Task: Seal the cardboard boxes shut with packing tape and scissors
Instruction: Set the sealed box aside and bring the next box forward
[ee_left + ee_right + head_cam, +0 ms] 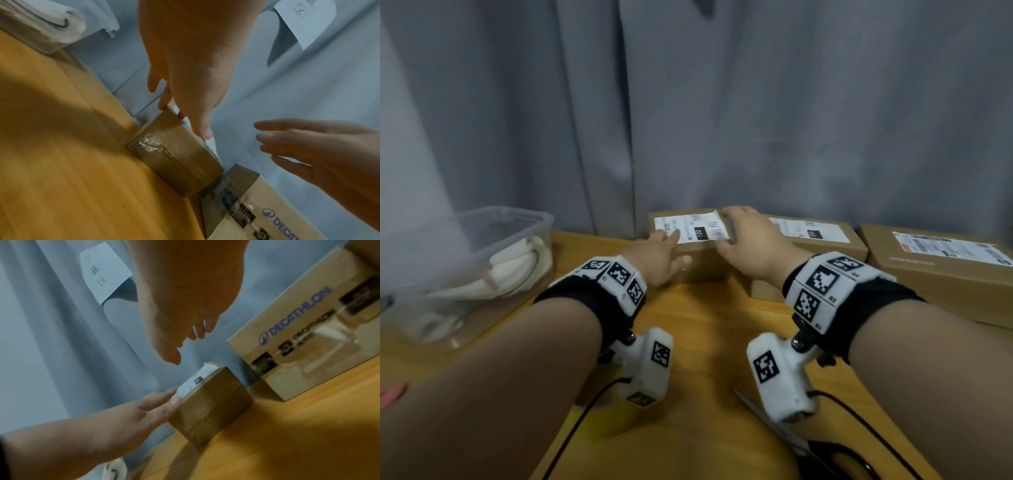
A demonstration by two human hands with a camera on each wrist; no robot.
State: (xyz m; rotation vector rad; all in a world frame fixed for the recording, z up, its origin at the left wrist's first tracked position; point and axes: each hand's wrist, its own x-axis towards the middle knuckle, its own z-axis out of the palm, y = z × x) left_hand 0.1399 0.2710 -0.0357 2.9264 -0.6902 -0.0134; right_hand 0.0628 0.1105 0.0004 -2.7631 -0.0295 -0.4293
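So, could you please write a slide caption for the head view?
Both hands, left and right, reach a small labelled box at the table's back edge.

Matt cardboard box (697,263); glossy tape (151,143), wooden table (705,329)

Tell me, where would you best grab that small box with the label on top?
Probably by its two short ends, one hand coming in from each side. The small box lies flat, far back by the curtain, another box close on its right. The left hand already touches its left end; the right hand hovers over the other.
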